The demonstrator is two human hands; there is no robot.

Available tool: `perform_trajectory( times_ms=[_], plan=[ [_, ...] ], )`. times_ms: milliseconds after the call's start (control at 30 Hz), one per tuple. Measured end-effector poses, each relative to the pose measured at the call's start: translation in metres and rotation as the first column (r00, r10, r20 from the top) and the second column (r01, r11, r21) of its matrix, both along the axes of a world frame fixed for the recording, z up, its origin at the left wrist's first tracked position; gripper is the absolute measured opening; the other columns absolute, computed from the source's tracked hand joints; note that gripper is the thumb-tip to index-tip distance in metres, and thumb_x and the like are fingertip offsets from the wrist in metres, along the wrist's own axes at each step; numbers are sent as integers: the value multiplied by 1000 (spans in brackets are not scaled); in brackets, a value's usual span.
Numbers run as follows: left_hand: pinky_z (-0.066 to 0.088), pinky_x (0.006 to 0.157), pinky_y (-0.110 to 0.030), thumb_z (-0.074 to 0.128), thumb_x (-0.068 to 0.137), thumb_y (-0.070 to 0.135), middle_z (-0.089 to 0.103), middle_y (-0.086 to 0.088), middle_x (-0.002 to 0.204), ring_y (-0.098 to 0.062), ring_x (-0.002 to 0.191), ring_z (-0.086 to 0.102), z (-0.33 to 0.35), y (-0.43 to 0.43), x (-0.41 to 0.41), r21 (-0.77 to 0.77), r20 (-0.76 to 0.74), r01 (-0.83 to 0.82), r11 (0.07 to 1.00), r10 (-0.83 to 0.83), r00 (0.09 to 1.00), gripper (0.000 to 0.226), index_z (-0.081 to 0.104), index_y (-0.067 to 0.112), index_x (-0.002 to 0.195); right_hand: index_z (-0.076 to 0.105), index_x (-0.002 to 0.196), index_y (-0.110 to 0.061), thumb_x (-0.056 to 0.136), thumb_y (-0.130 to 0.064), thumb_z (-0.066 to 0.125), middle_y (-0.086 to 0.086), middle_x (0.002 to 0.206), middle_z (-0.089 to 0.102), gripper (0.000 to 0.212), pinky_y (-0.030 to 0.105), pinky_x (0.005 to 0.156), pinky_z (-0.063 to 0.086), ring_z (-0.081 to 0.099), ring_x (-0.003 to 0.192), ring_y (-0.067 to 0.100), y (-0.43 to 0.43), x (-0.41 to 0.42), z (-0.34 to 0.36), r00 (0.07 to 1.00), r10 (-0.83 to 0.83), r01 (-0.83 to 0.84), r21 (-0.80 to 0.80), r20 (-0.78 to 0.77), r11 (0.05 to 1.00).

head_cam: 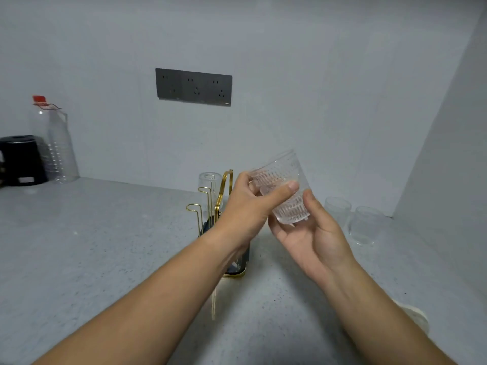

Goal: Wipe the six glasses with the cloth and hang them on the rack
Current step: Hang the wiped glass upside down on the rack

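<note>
Aloft, ribbed clear glass (283, 170) in left hand (245, 208), right hand (317, 241)

Possibly cloth (417, 316), half behind right forearm (379, 309)

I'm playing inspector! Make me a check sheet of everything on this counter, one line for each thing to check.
Surface: grey speckled counter.
Job's things: ribbed glass held up near the gold rack; hung glass upside down on it; two standing at right, inner glass and outer glass; white thing by the right arm, maybe the cloth.
Clutter: clear bottle, black object, far left.
Grips: left hand and right hand both hold the ribbed glass.
Cables: nothing seen.
Surroundings: grey wall, socket panel.
</note>
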State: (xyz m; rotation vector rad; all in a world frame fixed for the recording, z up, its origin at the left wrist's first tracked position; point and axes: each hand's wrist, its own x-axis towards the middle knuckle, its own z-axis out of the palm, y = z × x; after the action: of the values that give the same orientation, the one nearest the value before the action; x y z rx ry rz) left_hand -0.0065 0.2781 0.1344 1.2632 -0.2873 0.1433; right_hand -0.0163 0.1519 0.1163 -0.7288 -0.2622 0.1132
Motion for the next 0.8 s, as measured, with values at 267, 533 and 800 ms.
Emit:
perform_trajectory(
  times_ms=[267,533,800],
  plan=[
    [44,96,-31,84,78,54,49,-1,145,-17,127,54,50,80,38,300,137,-202,932,167,976,91,35,33,151,62,124,-10,77,-24,79,7,111,75,52,36,82,60,73,101,24,7,57,56,958,-156,259,-502,239,825],
    [38,108,-32,52,104,50,56,7,146,-8,129,49,72,141,73,608,301,-295,737,130,945,46,55,29,146,63,128,-24,86,-31,82,7,116,70,46,36,84,57,70,107,26,58,125,94,870,47,431,-803,491,412],
    [35,116,-35,20,104,71,63,12,140,-8,134,54,22,176,107,633,242,-253,732,124,962,63,64,37,135,58,137,-21,84,-43,80,2,118,63,62,39,95,54,63,105,20,109,155,100,759,294,605,-796,581,11]
  ],
)
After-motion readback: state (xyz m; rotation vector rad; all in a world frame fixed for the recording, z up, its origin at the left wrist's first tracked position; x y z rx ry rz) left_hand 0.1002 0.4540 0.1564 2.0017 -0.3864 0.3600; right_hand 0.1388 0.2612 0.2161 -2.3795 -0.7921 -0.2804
